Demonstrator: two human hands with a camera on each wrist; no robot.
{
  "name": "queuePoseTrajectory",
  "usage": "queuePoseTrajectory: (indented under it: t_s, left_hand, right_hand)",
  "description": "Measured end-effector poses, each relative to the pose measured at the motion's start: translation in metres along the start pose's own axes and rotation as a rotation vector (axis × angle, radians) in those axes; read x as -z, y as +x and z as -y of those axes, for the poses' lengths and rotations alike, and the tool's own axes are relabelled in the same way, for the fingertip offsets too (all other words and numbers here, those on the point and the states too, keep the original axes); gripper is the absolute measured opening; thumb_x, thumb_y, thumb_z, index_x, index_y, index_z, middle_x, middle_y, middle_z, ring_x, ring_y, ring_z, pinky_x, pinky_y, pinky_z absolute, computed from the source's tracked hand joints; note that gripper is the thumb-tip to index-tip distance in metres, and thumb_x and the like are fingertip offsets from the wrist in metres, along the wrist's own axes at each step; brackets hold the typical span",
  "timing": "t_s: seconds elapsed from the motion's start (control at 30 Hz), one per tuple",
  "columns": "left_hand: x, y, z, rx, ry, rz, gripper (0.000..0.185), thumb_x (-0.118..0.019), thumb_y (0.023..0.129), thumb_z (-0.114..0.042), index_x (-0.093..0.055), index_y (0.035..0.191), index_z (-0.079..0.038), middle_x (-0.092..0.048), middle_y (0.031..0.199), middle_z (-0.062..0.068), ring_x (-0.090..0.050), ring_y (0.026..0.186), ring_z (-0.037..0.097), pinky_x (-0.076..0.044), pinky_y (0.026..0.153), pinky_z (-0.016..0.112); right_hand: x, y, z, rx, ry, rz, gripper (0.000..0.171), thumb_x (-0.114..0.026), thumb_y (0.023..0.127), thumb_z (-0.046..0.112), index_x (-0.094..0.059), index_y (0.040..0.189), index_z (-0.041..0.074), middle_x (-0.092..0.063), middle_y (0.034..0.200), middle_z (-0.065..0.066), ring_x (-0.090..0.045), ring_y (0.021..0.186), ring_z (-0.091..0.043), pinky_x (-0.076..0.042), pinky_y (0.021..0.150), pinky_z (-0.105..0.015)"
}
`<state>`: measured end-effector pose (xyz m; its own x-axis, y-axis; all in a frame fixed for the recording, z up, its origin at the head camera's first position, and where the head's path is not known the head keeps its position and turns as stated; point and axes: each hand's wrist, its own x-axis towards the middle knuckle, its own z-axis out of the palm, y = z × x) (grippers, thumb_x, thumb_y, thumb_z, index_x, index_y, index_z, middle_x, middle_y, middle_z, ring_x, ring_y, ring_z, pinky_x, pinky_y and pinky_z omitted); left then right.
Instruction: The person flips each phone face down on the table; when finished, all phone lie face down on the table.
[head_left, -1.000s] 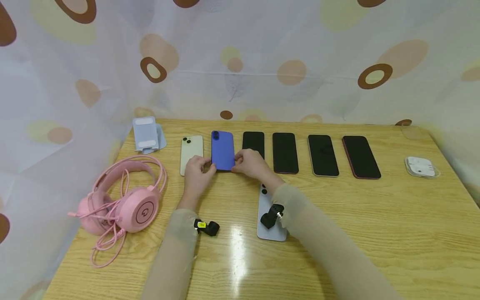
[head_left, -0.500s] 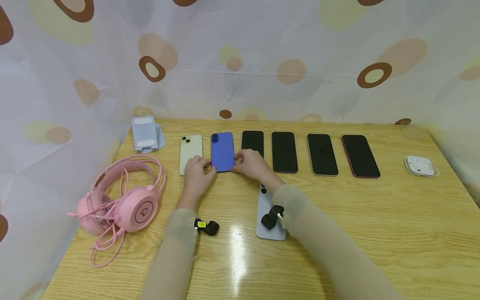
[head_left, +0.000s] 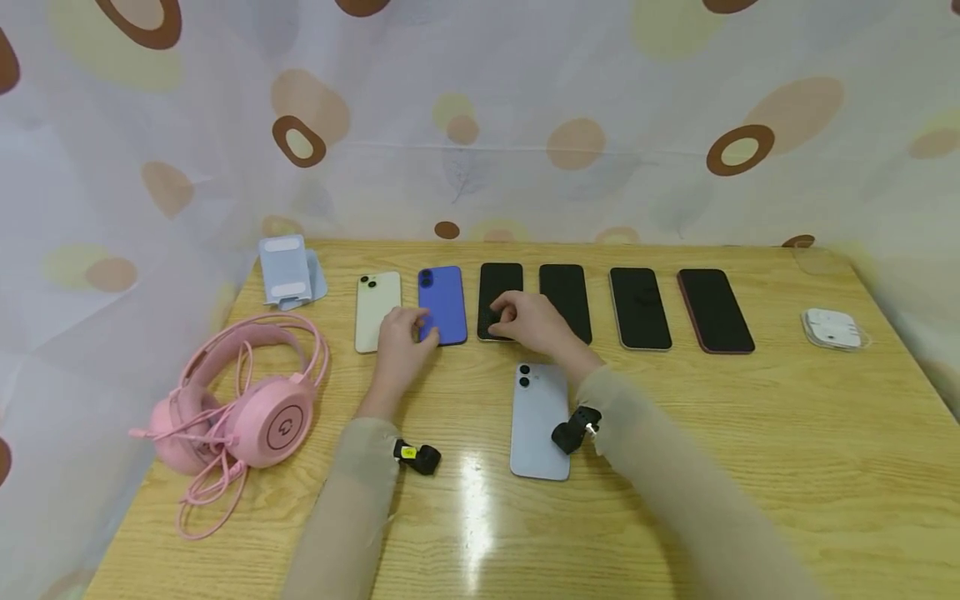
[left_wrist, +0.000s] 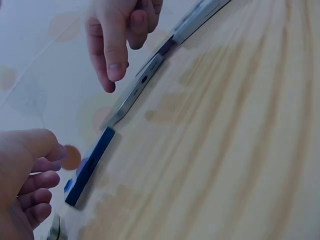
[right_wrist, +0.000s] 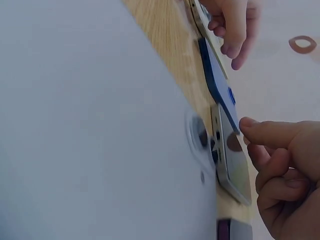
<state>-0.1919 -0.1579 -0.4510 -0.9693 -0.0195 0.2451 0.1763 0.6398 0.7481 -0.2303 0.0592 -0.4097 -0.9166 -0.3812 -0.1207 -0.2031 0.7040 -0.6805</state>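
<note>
A blue phone (head_left: 447, 302) lies back-up in a row of phones. My left hand (head_left: 401, 348) hovers at its lower left corner, overlapping the cream phone (head_left: 372, 310) in the head view. In the left wrist view a gap shows between the thumb and the blue phone (left_wrist: 91, 167). My right hand (head_left: 536, 325) is over the third phone (head_left: 501, 279), whose black screen faces up. Its fingers are loosely bent and hold nothing, seen in the right wrist view above that phone (right_wrist: 235, 167). A pale silver phone (head_left: 538, 433) lies back-up below my right wrist.
Three more black-screened phones (head_left: 567, 292) continue the row rightward. Earphones in a white case (head_left: 832, 328) lie at the far right. A pink headset (head_left: 270, 417) with a tangled cable sits at left. Behind it stands a light blue phone stand (head_left: 285, 271). A patterned cloth hangs behind.
Both hands have let go of the blue phone's lower edges. The right hand moved right, over the third phone, and the left hand stayed close by. The silver phone is less covered.
</note>
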Motion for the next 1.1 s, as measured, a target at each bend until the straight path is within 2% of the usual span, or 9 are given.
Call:
queuePoseTrajectory:
  t_s: [0.13, 0.3, 0.43, 0.6, 0.87, 0.97, 1.1]
  left_hand:
    - [-0.012, 0.007, -0.009, -0.068, 0.004, 0.061, 0.031, -0.067, 0.085, -0.008, -0.065, 0.111, 0.007, -0.058, 0.093, 0.014, -0.051, 0.088, 0.028, -0.043, 0.08, 0.038]
    - [-0.029, 0.013, -0.018, -0.108, -0.021, 0.112, 0.032, -0.068, 0.085, -0.01, -0.065, 0.112, 0.005, -0.055, 0.093, 0.012, -0.05, 0.083, 0.024, -0.042, 0.076, 0.034]
    - [-0.036, 0.013, -0.024, -0.104, -0.022, 0.131, 0.032, -0.069, 0.085, -0.013, -0.065, 0.112, 0.005, -0.054, 0.094, 0.011, -0.048, 0.085, 0.024, -0.04, 0.078, 0.035]
    - [-0.038, 0.011, -0.021, -0.075, 0.012, 0.152, 0.031, -0.07, 0.085, -0.013, -0.064, 0.11, 0.003, -0.051, 0.095, 0.011, -0.045, 0.09, 0.025, -0.037, 0.082, 0.037]
    - [-0.035, 0.008, -0.019, -0.078, 0.031, 0.163, 0.037, -0.07, 0.085, -0.014, -0.064, 0.117, 0.003, -0.059, 0.1, 0.012, -0.048, 0.09, 0.026, -0.037, 0.087, 0.04]
    - [-0.035, 0.008, -0.02, -0.075, 0.04, 0.164, 0.038, -0.07, 0.085, -0.015, -0.063, 0.118, 0.002, -0.06, 0.101, 0.011, -0.048, 0.09, 0.026, -0.037, 0.087, 0.04]
    - [-0.036, 0.008, -0.021, -0.071, 0.051, 0.166, 0.039, -0.07, 0.085, -0.015, -0.063, 0.119, 0.002, -0.061, 0.103, 0.012, -0.049, 0.09, 0.026, -0.037, 0.087, 0.04]
  right_hand:
    - [0.011, -0.005, -0.009, -0.024, -0.028, -0.032, 0.035, -0.071, 0.087, 0.021, -0.063, 0.118, 0.005, -0.058, 0.085, -0.003, -0.051, 0.071, -0.019, -0.041, 0.066, -0.032]
    - [0.014, -0.008, -0.02, -0.019, -0.036, -0.054, 0.037, -0.073, 0.085, 0.019, -0.063, 0.117, 0.002, -0.058, 0.086, -0.004, -0.052, 0.076, -0.02, -0.043, 0.072, -0.034]
    - [0.013, -0.009, -0.026, -0.018, -0.02, -0.049, 0.041, -0.074, 0.084, 0.019, -0.062, 0.118, 0.001, -0.058, 0.089, -0.005, -0.052, 0.08, -0.022, -0.043, 0.077, -0.036]
    - [0.01, -0.01, -0.027, -0.035, -0.013, -0.029, 0.044, -0.074, 0.084, 0.02, -0.061, 0.12, -0.001, -0.061, 0.093, -0.006, -0.054, 0.083, -0.021, -0.045, 0.081, -0.036]
    - [0.007, -0.01, -0.022, -0.066, 0.021, -0.009, 0.047, -0.074, 0.084, 0.019, -0.06, 0.122, -0.004, -0.064, 0.093, -0.008, -0.057, 0.086, -0.022, -0.046, 0.083, -0.037]
    - [0.005, -0.009, -0.023, -0.093, 0.065, -0.015, 0.046, -0.075, 0.083, 0.017, -0.06, 0.121, -0.004, -0.062, 0.09, -0.006, -0.055, 0.083, -0.021, -0.045, 0.08, -0.034]
    - [0.003, -0.008, -0.025, -0.174, 0.218, -0.01, 0.046, -0.075, 0.082, 0.011, -0.057, 0.122, -0.003, -0.057, 0.087, -0.004, -0.049, 0.071, -0.017, -0.042, 0.063, -0.027]
